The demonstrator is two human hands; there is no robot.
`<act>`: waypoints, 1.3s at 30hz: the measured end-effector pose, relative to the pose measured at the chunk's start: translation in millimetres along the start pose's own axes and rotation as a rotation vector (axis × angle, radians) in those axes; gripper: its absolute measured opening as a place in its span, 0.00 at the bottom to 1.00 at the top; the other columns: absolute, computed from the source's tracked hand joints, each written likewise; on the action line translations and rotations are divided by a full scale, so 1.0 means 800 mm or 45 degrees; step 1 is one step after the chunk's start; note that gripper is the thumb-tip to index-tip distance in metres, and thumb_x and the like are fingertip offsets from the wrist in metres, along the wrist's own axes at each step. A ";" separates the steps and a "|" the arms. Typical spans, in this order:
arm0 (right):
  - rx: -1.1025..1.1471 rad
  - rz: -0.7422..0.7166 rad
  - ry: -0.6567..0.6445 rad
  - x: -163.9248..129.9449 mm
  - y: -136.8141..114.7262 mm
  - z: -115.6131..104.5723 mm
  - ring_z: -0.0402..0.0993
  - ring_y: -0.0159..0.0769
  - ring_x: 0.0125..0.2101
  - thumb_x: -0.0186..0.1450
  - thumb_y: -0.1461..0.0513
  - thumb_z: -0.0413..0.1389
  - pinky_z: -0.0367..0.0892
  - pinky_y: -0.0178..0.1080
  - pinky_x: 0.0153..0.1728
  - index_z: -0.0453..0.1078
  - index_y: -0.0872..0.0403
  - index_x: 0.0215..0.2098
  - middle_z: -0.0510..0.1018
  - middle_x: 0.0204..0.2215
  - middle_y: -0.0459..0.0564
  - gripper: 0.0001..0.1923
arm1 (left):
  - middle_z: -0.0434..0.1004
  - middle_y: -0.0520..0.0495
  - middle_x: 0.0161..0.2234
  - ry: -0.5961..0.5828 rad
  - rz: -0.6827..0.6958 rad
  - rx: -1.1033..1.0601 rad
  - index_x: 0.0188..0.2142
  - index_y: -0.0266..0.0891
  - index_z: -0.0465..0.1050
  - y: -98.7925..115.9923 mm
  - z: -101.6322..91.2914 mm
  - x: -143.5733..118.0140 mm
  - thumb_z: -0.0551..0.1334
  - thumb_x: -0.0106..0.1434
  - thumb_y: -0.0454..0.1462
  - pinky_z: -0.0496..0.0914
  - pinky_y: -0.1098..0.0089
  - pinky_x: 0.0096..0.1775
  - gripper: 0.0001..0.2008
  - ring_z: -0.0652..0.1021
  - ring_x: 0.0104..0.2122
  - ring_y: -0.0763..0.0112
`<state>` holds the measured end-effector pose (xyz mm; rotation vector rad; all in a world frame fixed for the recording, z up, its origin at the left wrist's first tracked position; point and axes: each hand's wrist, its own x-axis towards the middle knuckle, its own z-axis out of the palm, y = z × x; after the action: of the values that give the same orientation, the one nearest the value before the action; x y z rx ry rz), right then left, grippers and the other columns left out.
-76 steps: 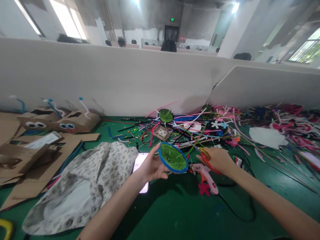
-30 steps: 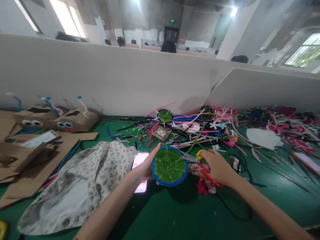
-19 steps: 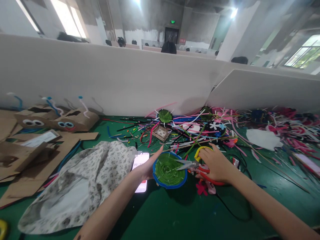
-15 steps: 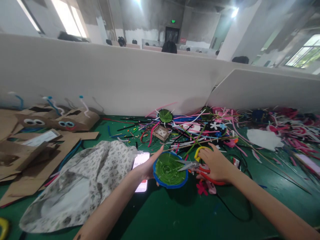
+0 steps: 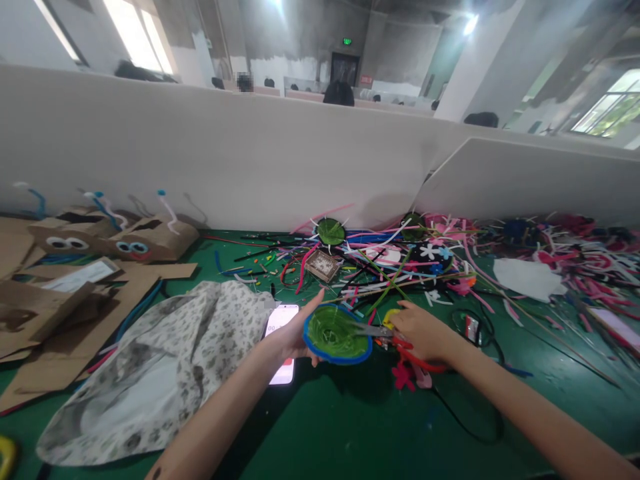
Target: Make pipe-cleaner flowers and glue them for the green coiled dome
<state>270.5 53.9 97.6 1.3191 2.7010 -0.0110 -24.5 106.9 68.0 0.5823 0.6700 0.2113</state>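
Since a moment ago, our scissors have slid deeper over the disc, which we've tipped flatter.

We grip the round green woven disc with blue rim [image 5: 337, 333] in our left hand [image 5: 295, 335] above the green table [image 5: 350, 427] — our right hand [image 5: 420, 333] clenches the red-and-yellow-handled scissors [image 5: 395, 337]. We judge trimming underway; next calls for a careful snip.

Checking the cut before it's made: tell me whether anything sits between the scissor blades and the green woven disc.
Nothing visible does. The left hand holds the green woven disc by its rim; the scissors in the right hand already have their blades over the disc's right side.
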 end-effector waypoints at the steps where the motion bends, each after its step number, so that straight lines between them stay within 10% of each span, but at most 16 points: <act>1: -0.002 0.014 -0.001 0.000 0.002 0.003 0.72 0.38 0.29 0.61 0.60 0.51 0.60 0.44 0.49 0.69 0.55 0.31 0.76 0.27 0.52 0.07 | 0.76 0.37 0.16 -0.010 -0.009 0.001 0.22 0.30 0.75 0.001 0.001 -0.001 0.43 0.58 0.67 0.72 0.71 0.14 0.43 0.76 0.14 0.65; 19: -0.147 1.139 0.114 -0.071 0.069 0.029 0.78 0.51 0.26 0.64 0.45 0.46 0.63 0.42 0.25 0.73 0.54 0.40 0.80 0.26 0.58 0.25 | 0.77 0.37 0.18 -0.058 -0.016 -0.058 0.27 0.30 0.77 0.009 0.004 -0.007 0.44 0.59 0.66 0.73 0.70 0.16 0.42 0.78 0.16 0.63; 26: -0.057 1.049 0.169 -0.123 0.081 0.045 0.77 0.49 0.42 0.60 0.53 0.51 0.69 0.44 0.39 0.70 0.55 0.51 0.78 0.46 0.57 0.24 | 0.83 0.40 0.30 0.105 0.257 0.045 0.45 0.35 0.76 0.001 0.030 -0.020 0.55 0.57 0.64 0.77 0.64 0.28 0.36 0.82 0.27 0.57; 32: 0.517 0.981 0.535 -0.095 -0.011 0.009 0.75 0.48 0.43 0.65 0.46 0.48 0.68 0.46 0.44 0.74 0.51 0.43 0.79 0.44 0.54 0.22 | 0.82 0.41 0.43 0.183 0.459 0.107 0.49 0.38 0.75 -0.016 0.052 -0.035 0.59 0.58 0.59 0.69 0.60 0.53 0.31 0.78 0.49 0.54; 39: 1.689 0.901 0.652 -0.015 -0.163 0.035 0.71 0.36 0.26 0.63 0.44 0.52 0.66 0.36 0.27 0.72 0.53 0.26 0.74 0.22 0.45 0.23 | 0.82 0.41 0.41 0.381 0.444 0.279 0.49 0.37 0.74 -0.057 0.059 -0.039 0.63 0.58 0.54 0.74 0.61 0.42 0.27 0.80 0.41 0.54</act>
<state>178.6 -37.7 64.2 2.7902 2.2160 -1.8279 -18.2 37.1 88.0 0.8883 0.8849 0.5635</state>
